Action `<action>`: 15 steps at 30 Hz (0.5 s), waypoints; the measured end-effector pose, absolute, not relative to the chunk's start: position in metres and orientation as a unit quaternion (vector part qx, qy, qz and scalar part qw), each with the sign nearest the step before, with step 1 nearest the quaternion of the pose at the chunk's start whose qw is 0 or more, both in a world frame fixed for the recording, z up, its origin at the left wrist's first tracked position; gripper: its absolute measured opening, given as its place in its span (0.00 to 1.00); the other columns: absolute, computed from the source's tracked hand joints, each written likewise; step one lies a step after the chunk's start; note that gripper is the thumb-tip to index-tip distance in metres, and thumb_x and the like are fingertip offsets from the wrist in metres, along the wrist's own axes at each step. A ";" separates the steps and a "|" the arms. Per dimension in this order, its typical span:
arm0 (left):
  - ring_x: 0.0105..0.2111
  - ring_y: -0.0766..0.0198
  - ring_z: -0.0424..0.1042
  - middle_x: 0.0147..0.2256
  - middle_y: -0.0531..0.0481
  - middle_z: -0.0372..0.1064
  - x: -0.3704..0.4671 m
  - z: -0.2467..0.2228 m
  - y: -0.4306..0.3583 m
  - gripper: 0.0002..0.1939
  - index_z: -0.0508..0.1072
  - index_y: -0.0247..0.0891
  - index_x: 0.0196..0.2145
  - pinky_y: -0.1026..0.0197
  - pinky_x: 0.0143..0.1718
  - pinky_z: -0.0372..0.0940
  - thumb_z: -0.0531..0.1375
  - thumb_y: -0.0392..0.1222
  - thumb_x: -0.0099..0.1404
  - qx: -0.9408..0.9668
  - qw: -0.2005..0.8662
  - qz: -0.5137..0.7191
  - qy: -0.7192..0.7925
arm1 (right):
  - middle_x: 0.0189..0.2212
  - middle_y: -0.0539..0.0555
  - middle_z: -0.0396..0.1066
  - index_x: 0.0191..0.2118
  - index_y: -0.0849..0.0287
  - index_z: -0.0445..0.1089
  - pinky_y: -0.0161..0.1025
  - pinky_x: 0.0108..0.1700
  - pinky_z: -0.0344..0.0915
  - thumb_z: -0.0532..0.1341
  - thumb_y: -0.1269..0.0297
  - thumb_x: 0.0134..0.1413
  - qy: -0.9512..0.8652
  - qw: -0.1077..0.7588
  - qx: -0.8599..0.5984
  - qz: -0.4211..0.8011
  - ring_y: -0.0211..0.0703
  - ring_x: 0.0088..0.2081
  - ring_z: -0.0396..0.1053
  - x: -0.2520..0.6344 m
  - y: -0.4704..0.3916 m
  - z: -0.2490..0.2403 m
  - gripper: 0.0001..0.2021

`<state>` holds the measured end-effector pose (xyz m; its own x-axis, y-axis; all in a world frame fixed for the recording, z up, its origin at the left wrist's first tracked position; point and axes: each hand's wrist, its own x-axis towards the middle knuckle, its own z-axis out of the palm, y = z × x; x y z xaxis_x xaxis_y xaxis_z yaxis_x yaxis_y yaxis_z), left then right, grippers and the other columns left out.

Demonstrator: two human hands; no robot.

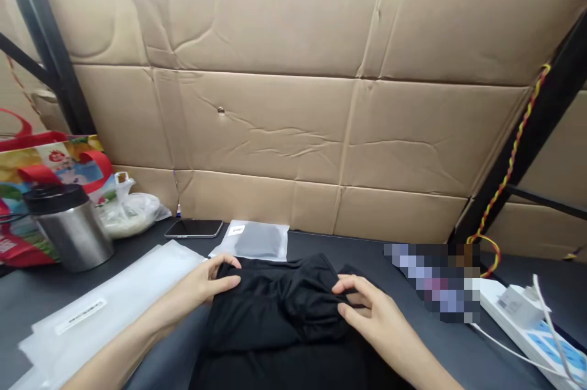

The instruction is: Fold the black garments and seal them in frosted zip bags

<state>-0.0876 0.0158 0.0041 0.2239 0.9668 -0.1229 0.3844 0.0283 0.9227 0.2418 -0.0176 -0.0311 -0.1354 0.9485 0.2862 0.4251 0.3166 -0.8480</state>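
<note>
A black garment (275, 310) lies folded and bunched on the dark table, its lower part running off the bottom of the view. My left hand (215, 280) holds its upper left edge between thumb and fingers. At the bunched right side, my right hand (362, 304) pinches the cloth with thumb and fingers. Just beyond the garment rests a clear plastic packet (257, 240) with something dark inside and a small white label. Frosted plastic bags (114, 310) with a label strip are stacked to the left, partly behind my left forearm.
A phone (194, 228), a steel cup (76, 234), a tied plastic bag (131, 213) and a colourful bag (27, 182) stand at the left. At the right are a power strip (504, 316) with cables and a pixelated item (435, 283). Cardboard (275, 103) walls the back.
</note>
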 end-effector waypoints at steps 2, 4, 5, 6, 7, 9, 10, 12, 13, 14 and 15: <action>0.29 0.60 0.70 0.28 0.58 0.68 -0.095 -0.008 0.013 0.21 0.68 0.43 0.42 0.66 0.24 0.58 0.63 0.58 0.57 0.612 0.472 0.308 0.554 | 0.48 0.57 0.70 0.37 0.54 0.69 0.48 0.45 0.71 0.58 0.61 0.56 -0.717 0.428 -0.516 0.191 0.52 0.47 0.71 0.239 -0.020 -0.036 0.05; 0.32 0.59 0.72 0.31 0.56 0.71 -0.099 -0.017 0.009 0.21 0.69 0.43 0.45 0.65 0.27 0.61 0.62 0.57 0.59 0.595 0.504 0.317 0.540 | 0.50 0.58 0.67 0.41 0.53 0.68 0.52 0.51 0.67 0.59 0.61 0.57 -0.747 0.412 -0.512 0.098 0.54 0.53 0.66 0.229 -0.023 -0.034 0.07; 0.34 0.58 0.73 0.34 0.55 0.73 -0.100 -0.020 0.008 0.21 0.69 0.43 0.46 0.64 0.29 0.62 0.62 0.57 0.60 0.585 0.525 0.325 0.526 | 0.52 0.59 0.66 0.45 0.52 0.68 0.53 0.53 0.66 0.61 0.61 0.55 -0.767 0.399 -0.499 0.066 0.55 0.55 0.64 0.221 -0.024 -0.031 0.11; 0.36 0.58 0.74 0.36 0.54 0.74 -0.101 -0.021 0.007 0.21 0.69 0.43 0.46 0.63 0.31 0.64 0.62 0.57 0.60 0.577 0.542 0.332 0.513 | 0.54 0.59 0.65 0.49 0.52 0.66 0.55 0.54 0.65 0.63 0.61 0.53 -0.788 0.381 -0.481 0.039 0.56 0.55 0.63 0.212 -0.024 -0.028 0.17; 0.37 0.57 0.74 0.36 0.53 0.75 -0.101 -0.022 0.007 0.21 0.70 0.43 0.46 0.63 0.33 0.64 0.63 0.56 0.59 0.572 0.553 0.338 0.503 | 0.55 0.60 0.64 0.53 0.53 0.64 0.56 0.54 0.65 0.66 0.62 0.50 -0.809 0.361 -0.463 0.015 0.58 0.55 0.63 0.202 -0.024 -0.026 0.24; 0.37 0.56 0.75 0.35 0.53 0.76 -0.101 -0.022 0.007 0.22 0.71 0.42 0.45 0.61 0.34 0.65 0.65 0.55 0.57 0.573 0.559 0.343 0.492 | 0.52 0.60 0.67 0.55 0.54 0.63 0.56 0.50 0.66 0.66 0.67 0.48 -0.835 0.326 -0.443 -0.021 0.59 0.51 0.65 0.185 -0.019 -0.024 0.26; 0.38 0.55 0.75 0.35 0.53 0.76 -0.101 -0.022 0.007 0.22 0.71 0.42 0.44 0.60 0.36 0.66 0.66 0.55 0.56 0.575 0.561 0.343 0.486 | 0.47 0.58 0.70 0.52 0.54 0.66 0.54 0.48 0.68 0.64 0.70 0.50 -0.839 0.314 -0.443 -0.026 0.57 0.48 0.68 0.180 -0.016 -0.023 0.22; 0.40 0.53 0.75 0.37 0.51 0.76 -0.100 -0.021 0.007 0.22 0.72 0.42 0.45 0.57 0.41 0.66 0.65 0.55 0.57 0.578 0.573 0.339 0.471 | 0.38 0.54 0.72 0.44 0.54 0.69 0.48 0.43 0.69 0.57 0.75 0.54 -0.828 0.322 -0.459 -0.011 0.51 0.41 0.71 0.182 -0.011 -0.021 0.13; 0.41 0.52 0.75 0.38 0.51 0.77 -0.100 -0.020 0.007 0.22 0.72 0.42 0.45 0.56 0.43 0.66 0.65 0.56 0.57 0.578 0.577 0.337 0.468 | 0.36 0.53 0.72 0.41 0.53 0.68 0.45 0.42 0.69 0.54 0.75 0.56 -0.811 0.341 -0.475 0.003 0.48 0.39 0.71 0.190 -0.009 -0.019 0.11; 0.42 0.52 0.74 0.38 0.51 0.77 -0.100 -0.020 0.006 0.23 0.72 0.42 0.46 0.55 0.44 0.66 0.64 0.56 0.57 0.579 0.575 0.337 0.469 | 0.35 0.52 0.72 0.40 0.53 0.67 0.43 0.40 0.68 0.53 0.73 0.57 -0.788 0.363 -0.498 0.019 0.47 0.37 0.71 0.201 -0.008 -0.017 0.10; 0.42 0.51 0.74 0.39 0.51 0.77 -0.101 -0.019 0.006 0.23 0.72 0.43 0.46 0.56 0.43 0.66 0.64 0.57 0.57 0.579 0.568 0.340 0.475 | 0.34 0.52 0.72 0.41 0.53 0.65 0.41 0.39 0.68 0.52 0.70 0.58 -0.760 0.386 -0.522 0.033 0.46 0.36 0.72 0.217 -0.009 -0.015 0.08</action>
<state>-0.1006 0.0064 -0.0192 0.3166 0.9373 -0.1459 0.1643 0.0973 0.9816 0.2166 -0.0088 -0.0148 -0.1572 0.8189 0.5520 0.7682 0.4526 -0.4527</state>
